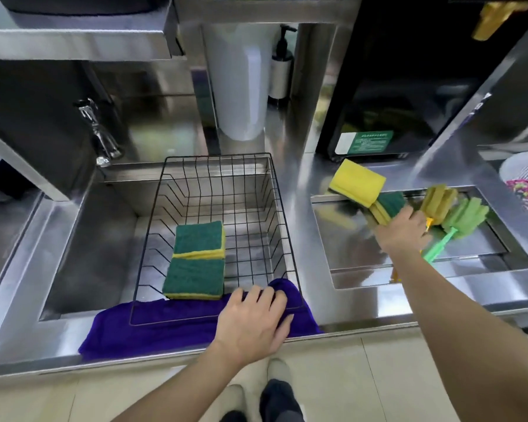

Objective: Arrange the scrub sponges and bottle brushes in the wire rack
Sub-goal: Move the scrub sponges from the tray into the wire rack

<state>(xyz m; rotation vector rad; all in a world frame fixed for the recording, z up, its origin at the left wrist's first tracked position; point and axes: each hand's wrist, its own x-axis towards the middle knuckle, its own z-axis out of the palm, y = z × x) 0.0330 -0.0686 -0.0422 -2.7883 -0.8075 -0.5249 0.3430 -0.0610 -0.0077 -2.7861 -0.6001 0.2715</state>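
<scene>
- At the far left a chrome tap [99, 134] is seen over the steel sink [83, 248]; no writing can be made out on either.
- The wire rack [217, 184] is set in the sink, its near edge resting on a purple cloth [153, 327] draped over the counter's front lip.
- Two scrub sponges [197, 260], green side up, are already laid inside the rack, one behind the other and touching; the sponge part of the task is judged partly done.
- The left hand [253, 322] is laid on the cloth at the rack's near right corner, fingers curled over the fabric and rim; the rack appears to be steadied rather than anything lifted.
- A white pump bottle [281, 74] stands behind, with no legible label.
- A green and white label [365, 143] is seen on the dark appliance; its print is too blurred to be read.
- More sponges [363, 190] are heaped on the right-hand steel tray [348, 260], one yellow side up on top.
- The right hand [404, 228] is closed over the lower sponges of that heap; whether they are fully gripped cannot be told.
- Two bottle brushes [457, 220], one yellowish and one green, lie just beside it, untouched.
- The step in hand is judged to be fetching the next sponges; a firm pinch, a carry leftwards over the rim and a flat placing beside the two are called for next.
</scene>
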